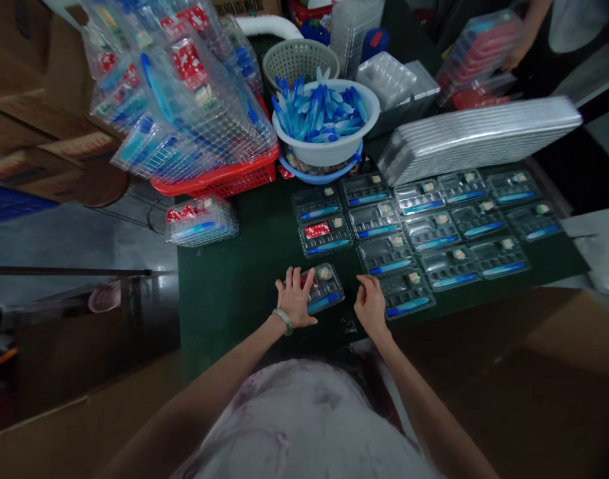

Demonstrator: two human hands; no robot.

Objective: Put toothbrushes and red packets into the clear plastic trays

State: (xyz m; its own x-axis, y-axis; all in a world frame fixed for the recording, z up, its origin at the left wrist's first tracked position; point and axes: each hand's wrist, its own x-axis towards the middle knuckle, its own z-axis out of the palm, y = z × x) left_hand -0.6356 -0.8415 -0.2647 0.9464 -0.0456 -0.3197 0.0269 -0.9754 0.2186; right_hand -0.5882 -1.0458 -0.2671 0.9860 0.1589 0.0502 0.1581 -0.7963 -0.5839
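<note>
My left hand (pixel 295 301), fingers spread, rests over the left part of a clear plastic tray (pixel 337 279). That tray holds a blue pen-like piece (pixel 326 303), a small pale piece and a red patterned card partly under my fingers. To its right, my right hand (pixel 371 307) is closed, its fingers curled together; what they hold, if anything, is hidden. Beside it lies another clear tray (pixel 408 291) with a blue piece and a small label-like piece. Similar trays stand in rows; one on the left has a red dotted card (pixel 317 230).
A pale bowl (pixel 371 123) of blue pieces stands at the back, before a grey basket (pixel 301 56). Filled packs pile high in a red basket (pixel 224 178); more packs (pixel 202 223) sit at the table's left edge. Nested trays (pixel 484 136) lie back right. Another person's hand (pixel 516 53) shows beyond.
</note>
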